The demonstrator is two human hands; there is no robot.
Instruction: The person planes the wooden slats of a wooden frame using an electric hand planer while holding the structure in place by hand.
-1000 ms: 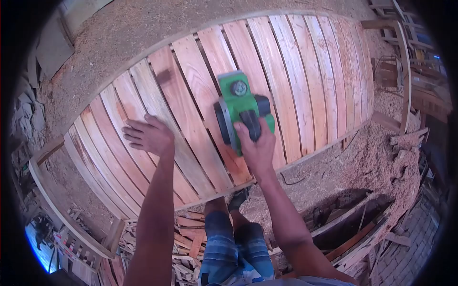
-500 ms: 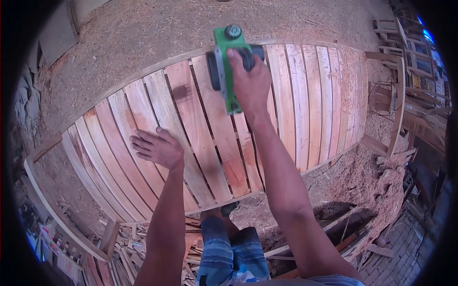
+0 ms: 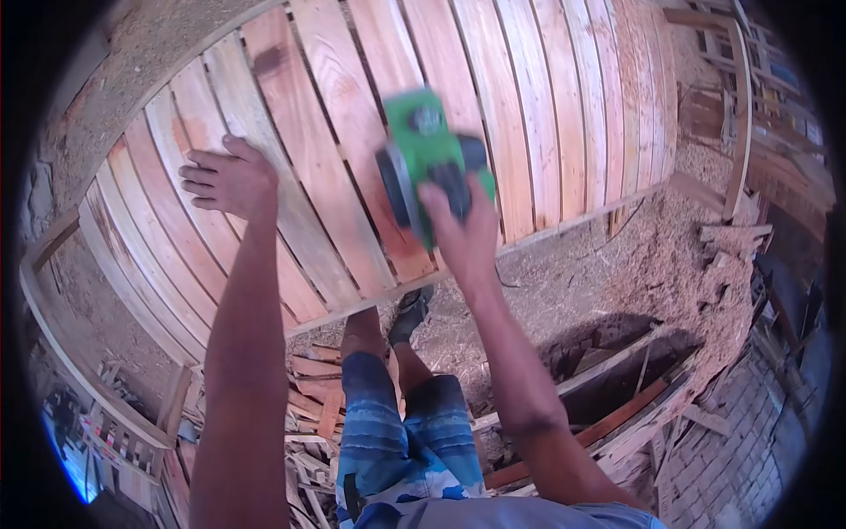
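Observation:
A green electric planer [image 3: 414,115] with a dark handle is gripped by my right hand [image 3: 467,229]. It sits over the near part of a slatted wooden panel [image 3: 335,88], blurred by motion; whether its base touches the slats I cannot tell. Further left, my left hand [image 3: 233,176] lies over the slats with its fingers spread and holds nothing. Narrow gaps run between the reddish and pale slats, and a dark smudge [image 3: 269,60] marks one of them near the far edge.
Wood frame ends [image 3: 738,115] stick out at the right, with stacked wooden pieces behind. Offcuts [image 3: 322,388] lie around my legs. Shavings [image 3: 670,291] are heaped at the right beside a dark pit [image 3: 617,388] edged with boards. Paving [image 3: 749,450] shows lower right.
My right hand has drawn the planer from the panel's far edge toward my body. The view has tilted down. My left hand stays spread over the slats.

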